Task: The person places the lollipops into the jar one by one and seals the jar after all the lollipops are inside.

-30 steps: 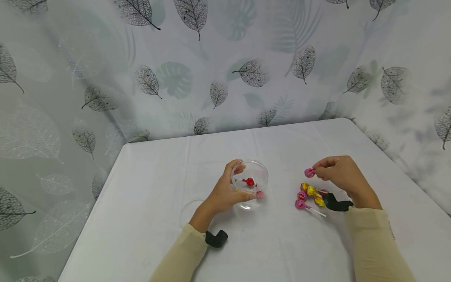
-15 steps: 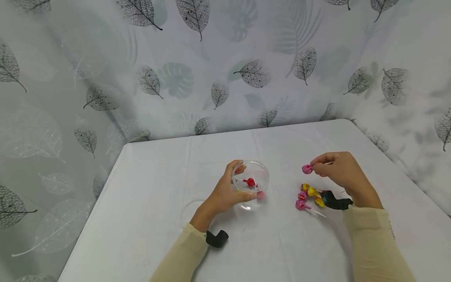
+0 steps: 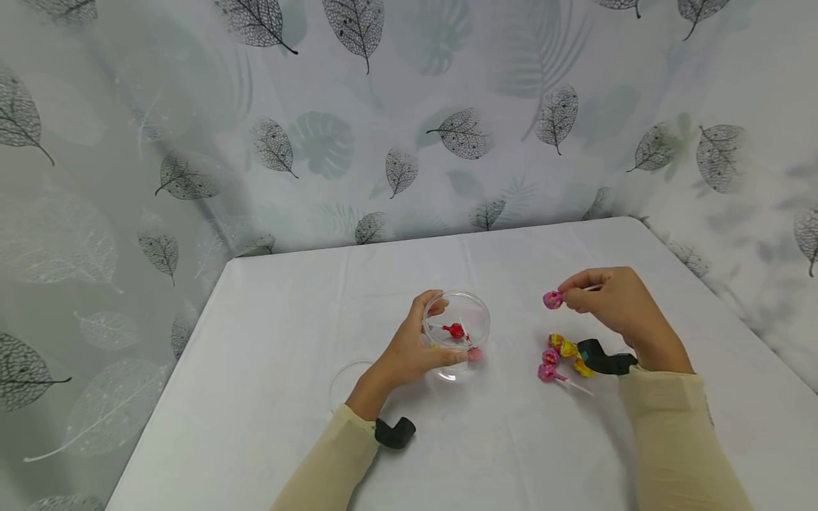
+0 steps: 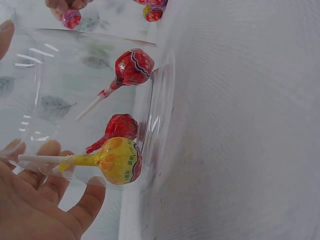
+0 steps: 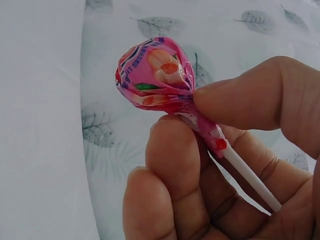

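Note:
My left hand [image 3: 412,348] grips a clear plastic jar [image 3: 461,305] round its side, with the jar standing on the white table. Inside it lie two red lollipops [image 4: 134,66] and a yellow lollipop [image 4: 119,161], best seen in the left wrist view. My right hand [image 3: 613,301] is raised over the table to the right of the jar. Thumb and fingers pinch a pink lollipop [image 5: 157,75] just below its wrapped head, and its white stick points back toward the palm. Below that hand is a small pile of pink and yellow lollipops [image 3: 549,357].
A clear round lid [image 3: 341,380] lies on the table left of the jar, partly behind my left wrist. The white-covered table [image 3: 275,341] ends at a leaf-patterned curtain [image 3: 358,142] at the back and sides.
My right hand has risen from beside the pile and shifted slightly left and away from me, carrying the pink lollipop. The left hand and jar have stayed in place.

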Demonstrator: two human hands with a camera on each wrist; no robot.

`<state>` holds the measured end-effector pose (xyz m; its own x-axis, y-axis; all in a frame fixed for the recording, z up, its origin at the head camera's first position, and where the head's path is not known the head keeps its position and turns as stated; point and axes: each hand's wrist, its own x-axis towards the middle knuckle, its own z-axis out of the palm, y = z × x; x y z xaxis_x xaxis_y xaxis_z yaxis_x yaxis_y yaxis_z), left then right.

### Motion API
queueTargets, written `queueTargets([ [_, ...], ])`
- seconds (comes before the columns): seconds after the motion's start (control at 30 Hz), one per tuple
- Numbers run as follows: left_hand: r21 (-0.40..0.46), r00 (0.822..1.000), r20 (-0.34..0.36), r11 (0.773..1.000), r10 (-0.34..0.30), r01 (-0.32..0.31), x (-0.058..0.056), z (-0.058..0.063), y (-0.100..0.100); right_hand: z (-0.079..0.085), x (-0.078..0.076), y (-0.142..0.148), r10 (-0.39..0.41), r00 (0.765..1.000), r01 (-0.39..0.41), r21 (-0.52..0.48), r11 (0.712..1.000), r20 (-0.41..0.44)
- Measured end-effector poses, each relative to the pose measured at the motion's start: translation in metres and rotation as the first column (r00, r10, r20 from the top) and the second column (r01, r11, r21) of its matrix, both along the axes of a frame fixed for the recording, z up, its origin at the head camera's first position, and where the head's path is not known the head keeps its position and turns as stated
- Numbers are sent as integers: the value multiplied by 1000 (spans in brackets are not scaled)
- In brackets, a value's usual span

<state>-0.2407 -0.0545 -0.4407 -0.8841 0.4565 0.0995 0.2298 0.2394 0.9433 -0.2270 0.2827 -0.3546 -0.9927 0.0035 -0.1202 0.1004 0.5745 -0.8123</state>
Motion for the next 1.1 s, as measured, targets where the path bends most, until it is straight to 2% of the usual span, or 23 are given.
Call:
queueTargets([
  [0.27,19,1000,-3,1000,-15,15,-1,-2,0,9,1,-8,-4,1000,4,-11,1000,8],
  [0.67,0,1000,-13,1000,3,-3,-1,-1,0,13,2,-18,6,999,-8,-25,1000,-47],
  [1.1,-16,1000,-16,1000,-3,3,0,-1,0,17,8,-41,56,980,-61,-21,998,-190],
])
